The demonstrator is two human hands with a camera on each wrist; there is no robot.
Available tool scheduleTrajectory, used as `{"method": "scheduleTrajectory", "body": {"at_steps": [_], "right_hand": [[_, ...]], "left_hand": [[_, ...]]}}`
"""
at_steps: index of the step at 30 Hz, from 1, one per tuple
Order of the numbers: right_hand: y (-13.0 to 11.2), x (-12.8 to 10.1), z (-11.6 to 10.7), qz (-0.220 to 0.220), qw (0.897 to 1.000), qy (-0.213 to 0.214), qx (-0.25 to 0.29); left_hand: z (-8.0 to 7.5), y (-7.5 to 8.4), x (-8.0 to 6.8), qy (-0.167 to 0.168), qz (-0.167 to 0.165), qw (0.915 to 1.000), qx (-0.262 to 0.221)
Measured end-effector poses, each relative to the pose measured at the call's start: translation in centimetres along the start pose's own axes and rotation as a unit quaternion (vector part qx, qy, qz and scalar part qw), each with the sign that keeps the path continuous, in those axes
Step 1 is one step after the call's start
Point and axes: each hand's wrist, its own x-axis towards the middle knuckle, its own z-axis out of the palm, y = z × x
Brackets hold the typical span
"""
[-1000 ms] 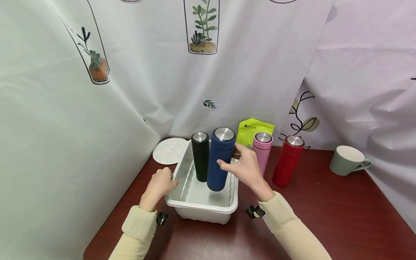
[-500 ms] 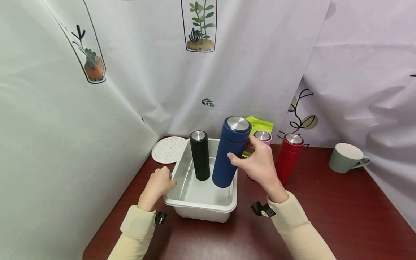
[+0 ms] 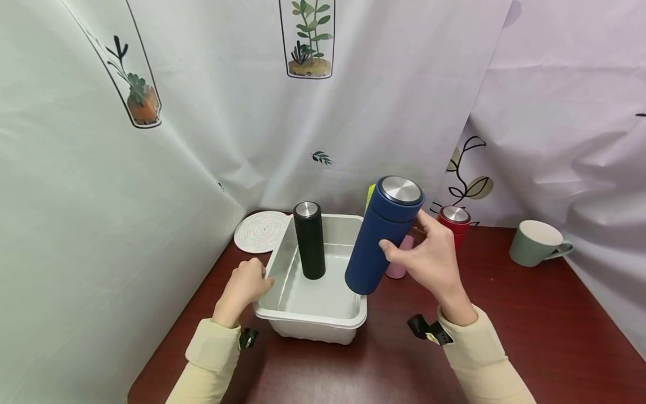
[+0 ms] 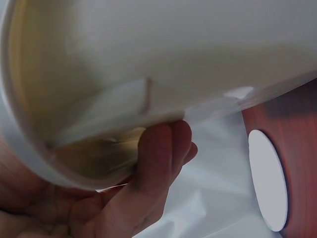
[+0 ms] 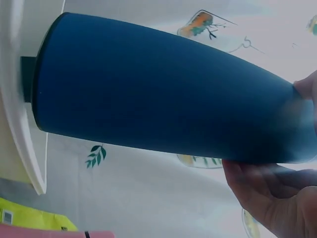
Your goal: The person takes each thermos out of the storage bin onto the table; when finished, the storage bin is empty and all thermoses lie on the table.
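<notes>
My right hand point(image 3: 429, 258) grips a blue thermos bottle point(image 3: 379, 241) from its right side, thumb in front. The bottle leans with its steel lid to the right, its bottom over the right rim of a white plastic tub point(image 3: 313, 321). In the right wrist view the blue bottle point(image 5: 163, 94) spans most of the picture. My left hand point(image 3: 246, 286) holds the tub's left rim; in the left wrist view its fingers point(image 4: 156, 153) curl round the wall. Inside the tub a black thermos bottle point(image 3: 310, 241) stands upright. A pink bottle point(image 3: 396, 270) is mostly hidden behind my right hand.
A red thermos bottle point(image 3: 456, 224) stands behind my right hand, partly covered. Further right is a green mug point(image 3: 535, 244). A round white woven mat point(image 3: 259, 231) lies back left, by the tub. A yellow-green packet point(image 5: 34, 215) shows behind the blue bottle. Patterned cloth hangs behind.
My right hand has lifted the blue bottle and carried it right, from inside the tub to its right rim, tilting it more. It now covers much of the pink bottle and packet. The left hand stays put.
</notes>
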Motion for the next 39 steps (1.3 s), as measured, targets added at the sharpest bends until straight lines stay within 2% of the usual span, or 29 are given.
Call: {"method": "scheduleTrajectory", "body": {"at_steps": [13,29,39], "right_hand": [[2.0,-1.8,-2.4,0.044,0.998,0.02,-0.037],[3.9,-3.5,-4.0,0.077,0.991,0.026,-0.104],[6.6,-4.4,-5.0,0.111,0.984,0.038,-0.135]], "left_hand": [[0.1,0.1,0.3,-0.002,0.007,1.0,0.0],[-0.1,-0.1,0.0,-0.001,0.005,1.0,-0.006],[-0.1,-0.1,0.0,-0.005,0.004,0.9999,-0.014]]}}
